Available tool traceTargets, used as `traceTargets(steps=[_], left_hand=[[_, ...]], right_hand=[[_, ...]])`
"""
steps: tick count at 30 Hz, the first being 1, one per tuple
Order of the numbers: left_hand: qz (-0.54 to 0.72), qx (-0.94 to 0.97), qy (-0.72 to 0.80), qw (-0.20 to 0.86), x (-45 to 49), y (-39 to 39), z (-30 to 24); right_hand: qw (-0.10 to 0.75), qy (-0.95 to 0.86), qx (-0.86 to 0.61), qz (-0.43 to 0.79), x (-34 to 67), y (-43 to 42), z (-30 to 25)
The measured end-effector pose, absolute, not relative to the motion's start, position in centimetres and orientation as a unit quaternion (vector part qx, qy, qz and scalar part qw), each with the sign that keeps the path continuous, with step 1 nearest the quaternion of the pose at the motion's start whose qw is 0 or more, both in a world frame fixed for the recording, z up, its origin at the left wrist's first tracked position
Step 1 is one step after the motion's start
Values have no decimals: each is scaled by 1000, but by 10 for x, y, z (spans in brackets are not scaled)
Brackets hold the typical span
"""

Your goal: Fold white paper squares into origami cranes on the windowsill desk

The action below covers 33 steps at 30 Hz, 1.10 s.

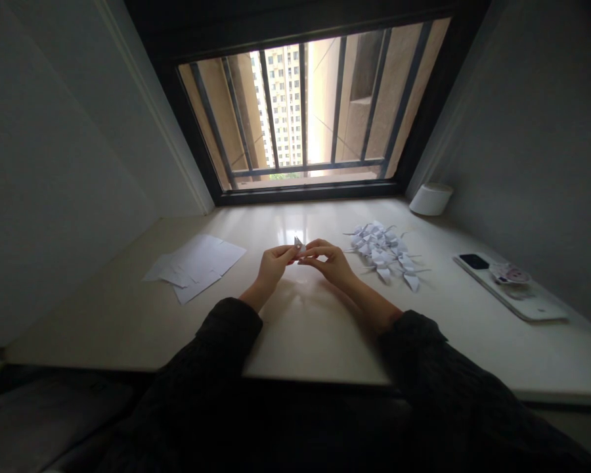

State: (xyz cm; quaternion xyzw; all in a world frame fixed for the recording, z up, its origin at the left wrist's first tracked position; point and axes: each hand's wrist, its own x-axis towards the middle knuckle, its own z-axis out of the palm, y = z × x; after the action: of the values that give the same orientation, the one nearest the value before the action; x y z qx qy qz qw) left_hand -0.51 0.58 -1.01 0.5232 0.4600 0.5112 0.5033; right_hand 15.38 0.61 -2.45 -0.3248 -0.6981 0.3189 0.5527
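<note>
A small folded piece of white paper [299,246] is held between both hands just above the pale table [305,328], in the middle of the view. My left hand [274,263] pinches it from the left with fingers closed. My right hand [328,261] pinches it from the right, fingers curled around its edge. Both forearms wear dark sleeves and reach in from the bottom.
Loose white paper sheets [197,264] lie to the left. A pile of several folded paper cranes [385,252] lies to the right. A white phone [509,286] with a round charm rests far right, a white round container [430,198] by the barred window [305,112].
</note>
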Motion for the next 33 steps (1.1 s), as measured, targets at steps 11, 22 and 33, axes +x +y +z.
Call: traceTargets(steps=[11,22,33], left_hand=[[521,513,444,518,-5,5,-9],[531,526,434,503,-3,2,-6],[548,588,410,431,-2,6,-14]], right_hand=[[577,-649,-342,360,153,7,-24],[609,-543,-392,425,148,3,-22],[589,-514,-436,446,150,4,-23]])
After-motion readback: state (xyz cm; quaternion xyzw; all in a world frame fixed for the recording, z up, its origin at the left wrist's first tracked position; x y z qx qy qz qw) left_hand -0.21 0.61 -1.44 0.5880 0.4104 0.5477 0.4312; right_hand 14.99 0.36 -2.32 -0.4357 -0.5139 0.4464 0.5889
